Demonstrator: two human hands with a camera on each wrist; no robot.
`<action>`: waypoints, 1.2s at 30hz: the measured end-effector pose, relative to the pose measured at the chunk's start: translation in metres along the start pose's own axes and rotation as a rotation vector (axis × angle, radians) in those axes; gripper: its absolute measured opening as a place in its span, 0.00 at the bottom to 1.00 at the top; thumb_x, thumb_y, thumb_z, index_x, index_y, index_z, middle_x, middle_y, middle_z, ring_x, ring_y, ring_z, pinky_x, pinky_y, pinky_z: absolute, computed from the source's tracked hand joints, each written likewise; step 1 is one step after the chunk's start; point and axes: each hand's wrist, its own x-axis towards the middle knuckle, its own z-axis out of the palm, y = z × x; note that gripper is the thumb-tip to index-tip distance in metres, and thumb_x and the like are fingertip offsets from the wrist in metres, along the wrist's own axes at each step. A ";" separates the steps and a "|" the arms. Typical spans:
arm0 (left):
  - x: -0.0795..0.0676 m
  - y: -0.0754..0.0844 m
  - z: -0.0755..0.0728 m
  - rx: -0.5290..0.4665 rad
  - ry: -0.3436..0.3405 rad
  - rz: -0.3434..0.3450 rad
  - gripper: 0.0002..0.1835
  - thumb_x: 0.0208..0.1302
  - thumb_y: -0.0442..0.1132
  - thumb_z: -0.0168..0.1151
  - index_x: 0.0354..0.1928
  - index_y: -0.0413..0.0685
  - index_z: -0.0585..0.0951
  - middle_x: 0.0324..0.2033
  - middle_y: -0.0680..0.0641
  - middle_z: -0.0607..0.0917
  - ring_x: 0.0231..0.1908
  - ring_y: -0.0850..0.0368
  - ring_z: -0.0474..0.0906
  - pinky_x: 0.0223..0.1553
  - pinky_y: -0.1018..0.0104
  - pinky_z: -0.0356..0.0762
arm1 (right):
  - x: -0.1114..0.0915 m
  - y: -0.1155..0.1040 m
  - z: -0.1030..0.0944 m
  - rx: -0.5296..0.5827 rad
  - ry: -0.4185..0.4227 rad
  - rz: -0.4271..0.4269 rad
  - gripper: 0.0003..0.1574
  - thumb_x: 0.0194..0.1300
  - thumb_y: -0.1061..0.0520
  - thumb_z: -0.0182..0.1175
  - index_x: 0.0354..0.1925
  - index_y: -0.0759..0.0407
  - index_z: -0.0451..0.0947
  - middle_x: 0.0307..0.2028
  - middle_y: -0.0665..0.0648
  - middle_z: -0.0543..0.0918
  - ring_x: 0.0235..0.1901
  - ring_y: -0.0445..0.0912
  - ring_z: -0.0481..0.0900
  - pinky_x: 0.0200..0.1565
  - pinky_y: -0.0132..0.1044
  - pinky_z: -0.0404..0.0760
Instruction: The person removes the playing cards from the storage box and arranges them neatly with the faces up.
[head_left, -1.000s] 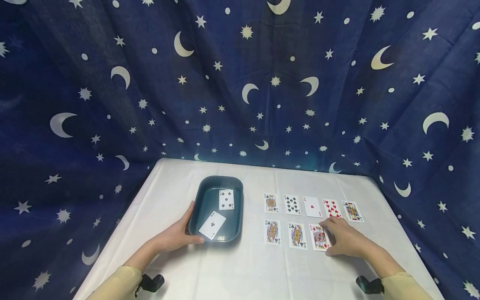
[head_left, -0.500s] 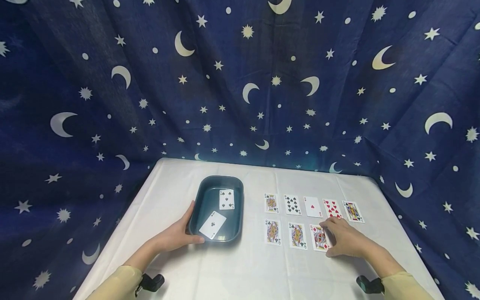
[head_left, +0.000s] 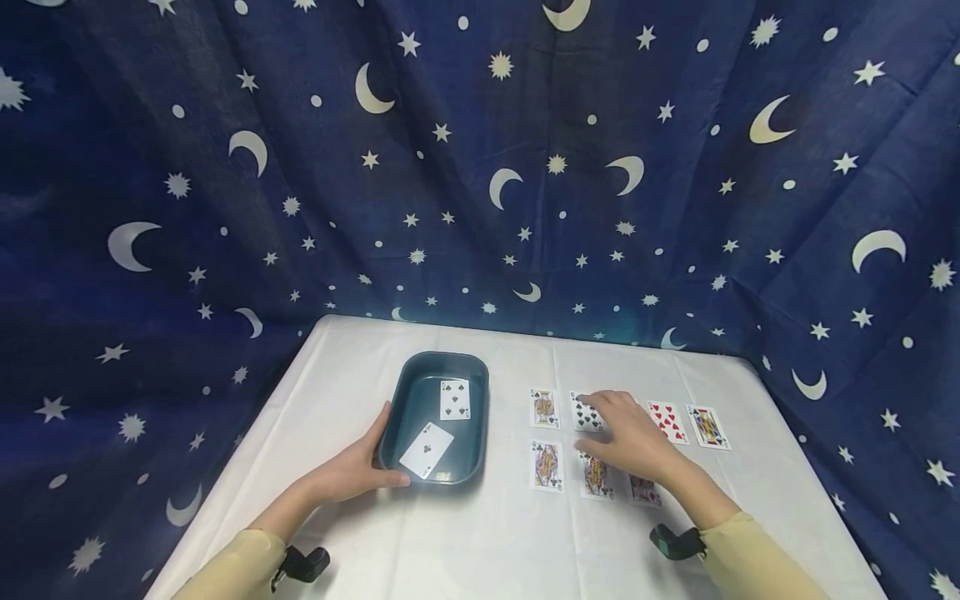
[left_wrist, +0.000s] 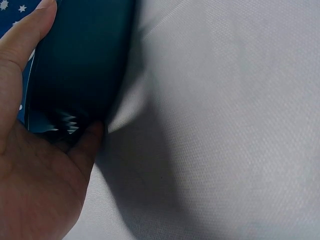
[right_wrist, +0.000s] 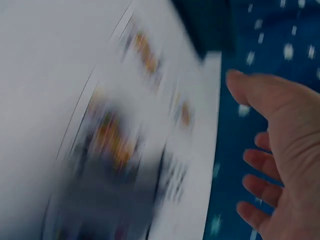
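Note:
In the head view my left hand grips the near left corner of a dark teal tray, thumb at the rim; the left wrist view shows thumb and fingers around the tray's wall. Inside lie a five of spades and a card with a single club. My right hand hovers over two rows of face-up playing cards, fingers loosely bent. Its fingertips overlap a spade number card. The right wrist view shows nothing in this hand. The ace of hearts is hidden behind it.
Around the right hand lie a spade face card, a club queen, another face card, a red king, a heart number card and a face card. A white cloth covers the table; a starry curtain hangs behind.
My right hand has left the red king at the near row's right end and moved left over the middle cards. My left hand and the tray stay in place.

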 end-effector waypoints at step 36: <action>-0.001 0.001 -0.001 -0.009 -0.010 0.019 0.65 0.44 0.61 0.71 0.70 0.69 0.29 0.72 0.53 0.37 0.70 0.52 0.39 0.66 0.50 0.45 | 0.111 -0.191 0.104 -0.382 -0.312 -0.145 0.57 0.33 0.22 0.65 0.52 0.58 0.74 0.41 0.54 0.74 0.42 0.49 0.70 0.47 0.48 0.71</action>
